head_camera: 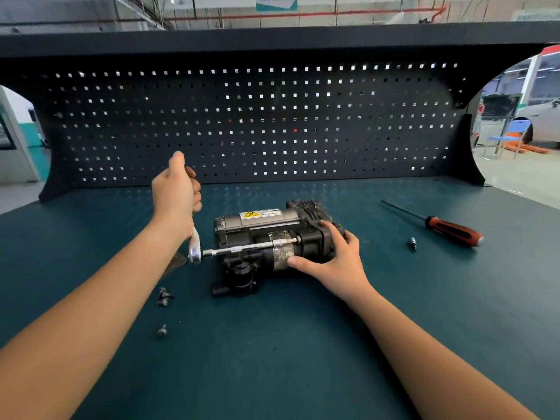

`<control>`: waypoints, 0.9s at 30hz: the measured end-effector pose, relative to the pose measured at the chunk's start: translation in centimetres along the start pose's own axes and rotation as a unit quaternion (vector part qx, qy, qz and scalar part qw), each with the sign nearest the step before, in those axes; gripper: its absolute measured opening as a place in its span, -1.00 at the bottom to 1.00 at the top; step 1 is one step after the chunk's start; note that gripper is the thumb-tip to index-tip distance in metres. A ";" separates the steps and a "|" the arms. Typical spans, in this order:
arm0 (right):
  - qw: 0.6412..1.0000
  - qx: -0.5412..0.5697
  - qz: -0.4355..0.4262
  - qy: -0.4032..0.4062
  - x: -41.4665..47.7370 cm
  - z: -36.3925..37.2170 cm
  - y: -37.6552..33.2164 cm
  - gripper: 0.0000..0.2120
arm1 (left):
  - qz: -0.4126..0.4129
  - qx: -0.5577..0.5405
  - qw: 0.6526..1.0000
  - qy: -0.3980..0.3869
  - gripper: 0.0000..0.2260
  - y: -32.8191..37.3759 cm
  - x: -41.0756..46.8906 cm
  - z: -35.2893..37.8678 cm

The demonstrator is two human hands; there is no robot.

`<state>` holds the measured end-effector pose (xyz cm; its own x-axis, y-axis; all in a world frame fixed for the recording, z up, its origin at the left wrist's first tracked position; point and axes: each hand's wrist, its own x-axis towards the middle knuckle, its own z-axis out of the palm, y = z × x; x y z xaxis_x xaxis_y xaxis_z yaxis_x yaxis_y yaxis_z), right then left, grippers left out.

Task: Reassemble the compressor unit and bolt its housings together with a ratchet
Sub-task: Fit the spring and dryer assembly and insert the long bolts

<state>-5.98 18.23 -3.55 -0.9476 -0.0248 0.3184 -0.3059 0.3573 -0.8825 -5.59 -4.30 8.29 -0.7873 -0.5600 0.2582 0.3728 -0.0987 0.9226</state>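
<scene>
1. The compressor unit [257,222] lies on its side near the middle of the workbench [303,344], long axis running left to right. A yellow warning label faces up on its grey cylinder.

2. My left hand [177,192] is closed in a fist round the handle of the ratchet [195,253]. All fingers are wrapped tight together. The handle stands nearly upright, with its head low, just left of the unit.

3. An extension bar [239,248] runs from the ratchet head to the right across the front of the unit. Its far end meets the housing at a taped band. The tip is too small in this view for me to tell whether it sits on a bolt head.

4. My right hand [333,259] grips the right end of the unit. The fingers are spread and curved over the top of the black housing. The thumb presses against the front of the taped band.

5. Two loose bolts [164,297] lie on the mat near my left forearm, and a single bolt [162,331] lies closer to me.

6. A screwdriver [448,227] with a red and black handle lies well to the right of the unit. A small bit [412,242] stands just beside it.

7. A pegboard [242,116] forms the back wall of the bench.
</scene>
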 end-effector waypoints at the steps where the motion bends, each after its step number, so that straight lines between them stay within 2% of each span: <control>1: 1.000 0.000 0.001 0.003 -0.1 0.0 0.0 -0.12 | 0.024 -0.006 1.000 -0.002 -0.69 0.1 -0.5 -0.1; 4: 1.000 -0.006 0.005 0.008 -0.2 0.1 -0.2 -0.10 | 0.135 -0.019 0.990 -0.030 -0.68 1.1 -2.5 -0.3; 9: 1.000 -0.014 0.011 0.013 -0.2 -0.1 -0.2 -0.09 | 0.302 -0.034 0.947 -0.108 -0.81 2.0 -7.0 -1.0; 14: 1.000 -0.021 0.016 0.009 -0.2 -0.2 -0.4 -0.04 | 0.342 -0.048 0.928 -0.140 -0.83 1.6 -7.8 -1.4; 17: 0.996 -0.087 0.026 0.003 -0.5 -0.2 -0.9 0.03 | 0.315 -0.039 0.941 -0.120 -0.94 1.0 -6.3 -1.8; 19: 0.973 -0.225 0.004 0.049 -0.8 -0.1 -1.7 0.08 | 0.259 -0.040 0.962 -0.079 -0.91 0.4 -4.8 -1.9; 21: 0.936 -0.325 -0.081 0.111 -1.5 0.1 -3.0 0.06 | 0.205 -0.035 0.977 -0.041 -0.87 -0.1 -3.2 -1.8; 24: 0.870 -0.372 -0.294 0.136 -2.8 1.8 -5.0 -0.07 | 0.106 -0.012 0.994 -0.017 -0.82 -1.0 -0.8 -1.5; 25: 0.848 -0.383 -0.346 0.121 -3.3 2.9 -5.6 -0.11 | 0.064 -0.001 0.998 -0.011 -0.81 -1.5 -0.1 -1.4; 27: 0.834 -0.408 -0.369 0.031 -4.0 5.2 -6.3 -0.12 | -0.017 0.032 0.999 0.004 -0.80 -2.3 0.9 -1.2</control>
<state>-0.75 11.25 -1.01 -0.5139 -0.4809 0.7104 -0.6163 0.7830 0.0841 -6.53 -5.57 6.03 -0.7950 -0.5635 0.2247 0.3135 -0.0646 0.9474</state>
